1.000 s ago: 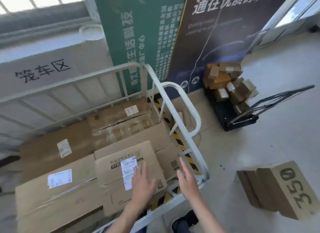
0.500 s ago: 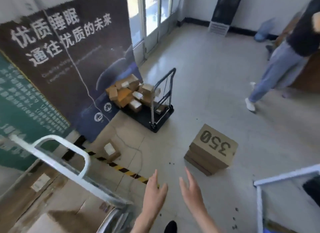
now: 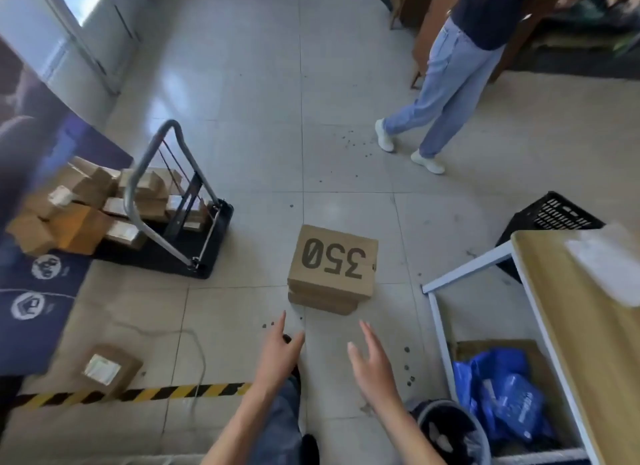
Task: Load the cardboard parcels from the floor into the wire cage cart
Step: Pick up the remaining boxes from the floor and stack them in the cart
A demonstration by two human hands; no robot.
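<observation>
A stack of brown cardboard boxes (image 3: 333, 267), the top one printed "350", stands on the tiled floor straight ahead. My left hand (image 3: 280, 354) and my right hand (image 3: 373, 360) reach forward just short of it, both empty with fingers spread. A smaller parcel with a white label (image 3: 110, 369) lies on the floor at the lower left, beside a yellow-black floor stripe (image 3: 138, 393). The wire cage cart is out of view.
A black platform trolley (image 3: 194, 232) piled with small boxes stands at the left. Another person in jeans (image 3: 440, 94) walks at the upper right. A wooden table (image 3: 585, 326) with a white frame, a black crate (image 3: 550, 219), blue bags (image 3: 502, 392) and a bin (image 3: 450, 430) stand at the right.
My view has swung from the loaded cage cart to the floor. The "350" stack now sits straight ahead and nearer, and both hands reach toward it.
</observation>
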